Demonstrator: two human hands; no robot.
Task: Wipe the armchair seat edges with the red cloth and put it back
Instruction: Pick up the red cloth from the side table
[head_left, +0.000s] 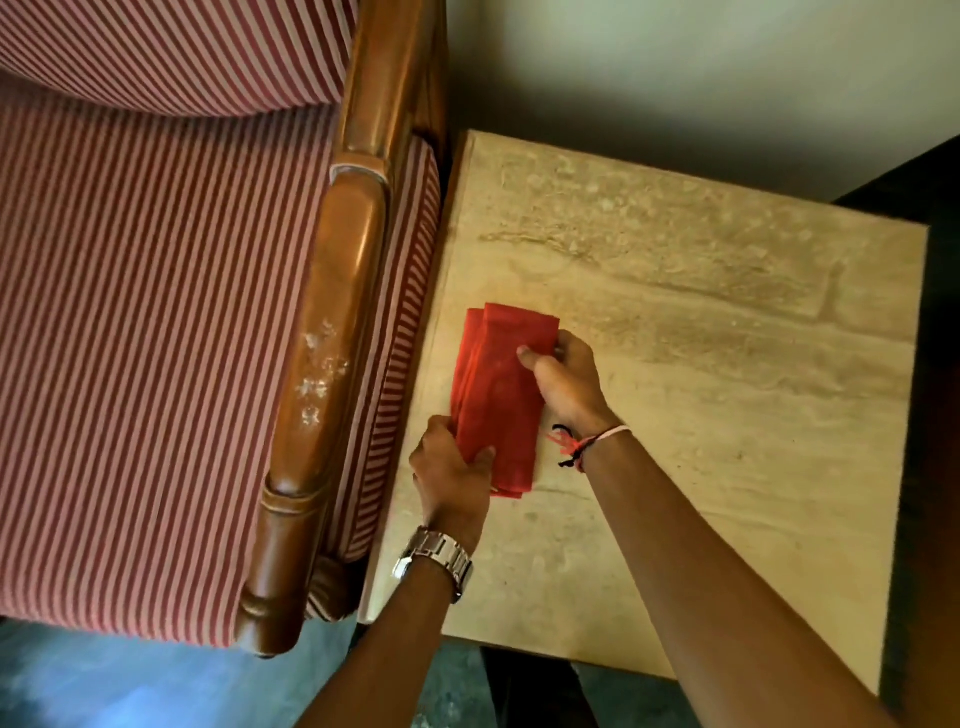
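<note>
cloth: folded red cloth (498, 400) lies flat on the beige stone-topped counter (727, 364), near its left edge, just beside the striped red-and-pink armchair with the carved wooden arm (332, 332). I can't tell from here if this is pick-up or put-back.
left grip: left hand (452, 478) at the cloth's near-left corner, thumb on top, fingers curled under the edge. Pinching the cloth, not spread.
right grip: right hand (566, 379) at the far-right long edge, thumb pressed on top, fingers wrapped round the side. Also pinching the cloth.
cloth vs grip: the cloth spans between the two hands, held at opposite corners, its middle unsupported by either and resting on the counter.
risk 1: layers are offset at the top-left, so I judge a lift from only these two corners could let the fold fan open or a lower layer drop.
risk 2: the cloth sits close to the counter edge by the armchair; a sideways drag could push it into the gap.
risk 3: the thread bracelet (576, 447) has loose ends touching the cloth and might snag.
seat edges: striped seat cushion (156, 364) untouched by either hand now.
</note>
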